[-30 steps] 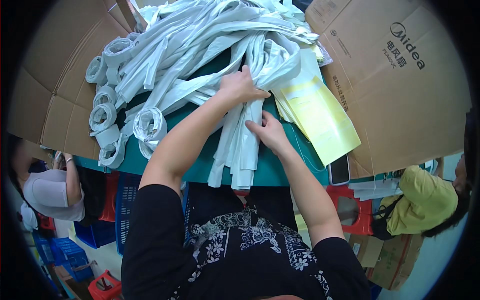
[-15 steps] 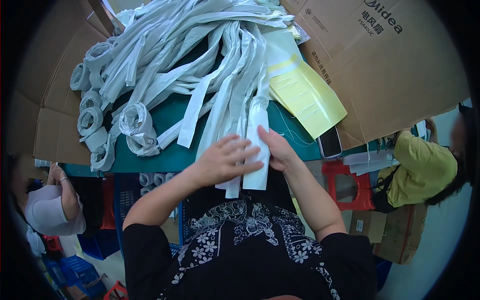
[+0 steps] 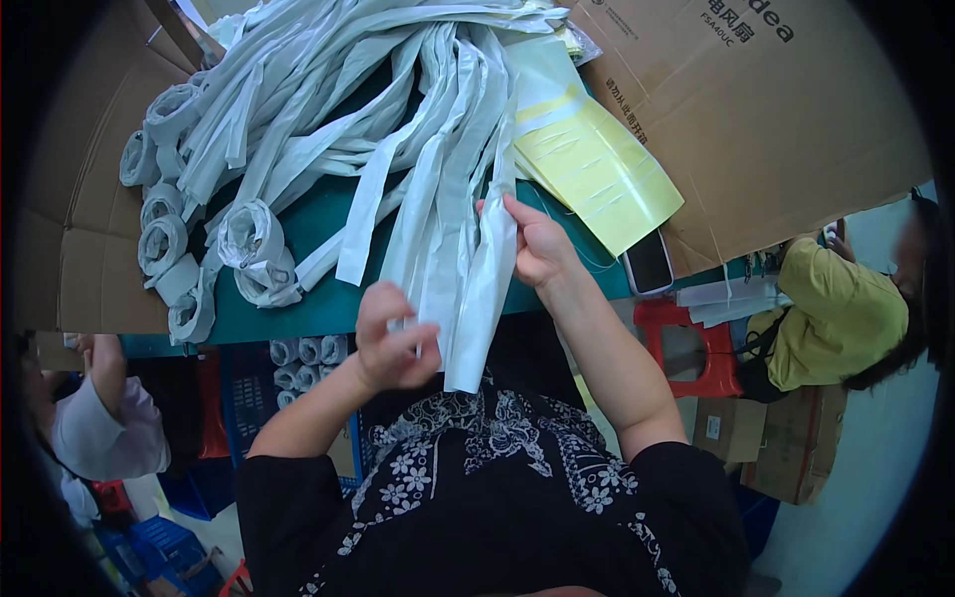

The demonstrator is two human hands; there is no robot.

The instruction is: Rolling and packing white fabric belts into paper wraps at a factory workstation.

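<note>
A long white strip (image 3: 481, 298), pale and flat like plastic or coated paper, hangs over the near table edge toward my body. My right hand (image 3: 540, 242) pinches it between thumb and fingers on its upper part. Left of its lower end, my left hand (image 3: 391, 343) is raised with loosely curled fingers, thumb apart, slightly blurred; I see nothing held in it. Several similar strips (image 3: 423, 249) hang beside the held one and run back into a large tangled heap (image 3: 328, 75) on the green table (image 3: 323, 204).
Rolled white strips (image 3: 257, 249) line the table's left side. At right lie yellow sheets (image 3: 602, 179) and a phone (image 3: 650, 264). Cardboard walls (image 3: 756, 129) flank the table. One person in yellow (image 3: 846, 308) sits at right near a red stool (image 3: 686, 343); another (image 3: 109, 418) sits at left.
My left hand has moved left and down, off the strip, its fingers curling. My right hand has shifted up and slightly left along the strip, which now hangs tilted.
</note>
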